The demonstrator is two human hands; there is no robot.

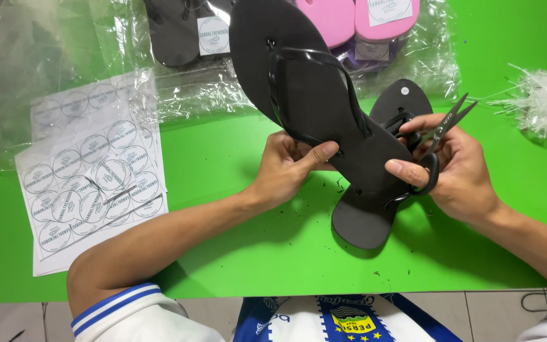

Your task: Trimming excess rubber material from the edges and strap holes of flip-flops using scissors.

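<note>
- At six o'clock, the person's white shirt with blue-striped cuffs edges the frame, both forearms reaching up over a green table [235, 253].
- The left hand [289, 166], near centre, is clenched around the edge of a black flip-flop [311, 88], thumb pressed on the upper face beside the strap [324, 60], fingers hidden underneath.
- The right hand [454, 168], at three o'clock from the left, grasps a pair of black-handled scissors [438, 136]; fingers are threaded through the loops, blades together and pointing to one o'clock, clear of the sandal.
- The held flip-flop rises from both hands toward twelve o'clock, tilted, its heel end pinched between the two grips.
- A second black flip-flop [365, 218] lies flat on the table directly beneath, heel at six o'clock, mostly covered by the raised one.
- In judgement, clean work here calls for the left thumb to keep the sole steady while the scissor tips meet only what is to be trimmed, well off the strap.
- At nine o'clock, sheets of round white stickers [90, 183] lie stacked, partly under clear plastic.
- At two o'clock, a heap of clear plastic shreds [542, 101] sits well apart.
- At twelve o'clock, farthest off, bagged sandals [356, 19] in pink, purple and black rest in crinkled wrap.
</note>
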